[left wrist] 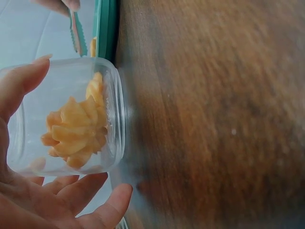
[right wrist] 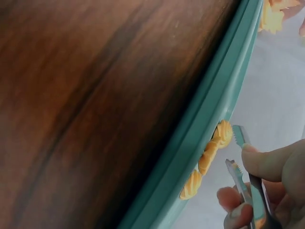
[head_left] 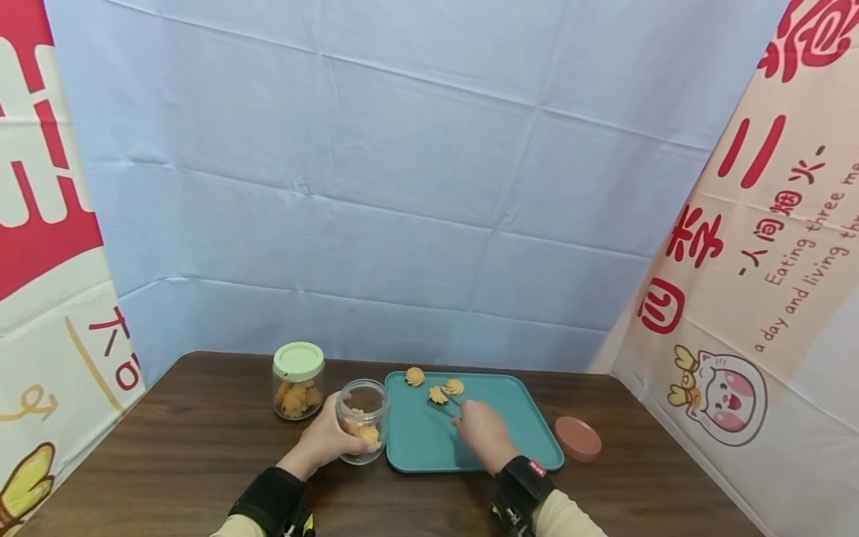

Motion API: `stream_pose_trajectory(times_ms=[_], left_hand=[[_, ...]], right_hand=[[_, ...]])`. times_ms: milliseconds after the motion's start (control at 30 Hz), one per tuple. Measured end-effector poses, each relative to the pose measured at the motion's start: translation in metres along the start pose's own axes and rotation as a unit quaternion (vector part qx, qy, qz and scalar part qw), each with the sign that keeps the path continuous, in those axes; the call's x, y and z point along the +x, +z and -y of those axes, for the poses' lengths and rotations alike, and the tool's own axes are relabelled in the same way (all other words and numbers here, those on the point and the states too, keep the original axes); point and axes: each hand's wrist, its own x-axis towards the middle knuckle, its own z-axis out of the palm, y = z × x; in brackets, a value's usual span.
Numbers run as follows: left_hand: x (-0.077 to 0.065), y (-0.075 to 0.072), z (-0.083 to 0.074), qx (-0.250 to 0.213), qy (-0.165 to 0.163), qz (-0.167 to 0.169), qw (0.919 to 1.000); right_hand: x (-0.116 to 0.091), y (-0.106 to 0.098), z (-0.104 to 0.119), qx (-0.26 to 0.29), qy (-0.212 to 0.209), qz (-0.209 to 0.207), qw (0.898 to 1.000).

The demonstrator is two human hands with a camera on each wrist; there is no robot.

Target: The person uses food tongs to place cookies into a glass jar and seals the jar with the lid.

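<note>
Logger: Left hand?
Operator: I see the left hand (head_left: 325,440) gripping an open-topped clear jar (head_left: 367,414) by its sides. Piped butter cookies (left wrist: 76,131) lie inside; I make out at least 2 on the left wrist view. Whether the base touches down, I can't tell.

Logger: Right hand?
Operator: The right hand (head_left: 485,434) holds metal tongs (right wrist: 258,193), thumb against fingers. Toothed tips, 2, standing apart at the nearest loose cookie (head_left: 437,395). Contact with it: can't tell from my end.

Logger: Loose cookies, count and position?
Operator: I count 3, all toward the rear left of the teal tray (head_left: 429,447). The nearest lies close to a 2nd cookie (head_left: 455,386); the 3rd cookie (head_left: 414,377) sits by the back left corner. The open jar is just beside the tray's left edge.

Logger: Farther out?
Operator: To the left and a little behind, a cookie-filled jar (head_left: 296,400) stands upright, its pale green lid (head_left: 299,361) on. Right of the tray, near its front corner, a pinkish-brown round lid (head_left: 578,438) lies flat on the dark wood-grain table (head_left: 221,418). Behind everything, a creased pale blue cloth (head_left: 403,186); at right, a printed panel (head_left: 792,298) with red characters and a cartoon cat face.
</note>
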Motion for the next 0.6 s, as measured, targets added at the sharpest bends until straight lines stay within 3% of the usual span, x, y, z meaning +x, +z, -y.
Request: stream_pose_trajectory(times_ms=[367,600], left_hand=[[0.0,0.002,-0.001,0.002,0.002,-0.011,0.9999],[0.001,0.002,0.002,0.006,0.003,-0.014,0.9999]], right_hand=[[0.011,0.007,-0.002,-0.043,-0.003,-0.012,0.999],[0.019,0.013,-0.003,-0.082,-0.016,-0.044,0.996]])
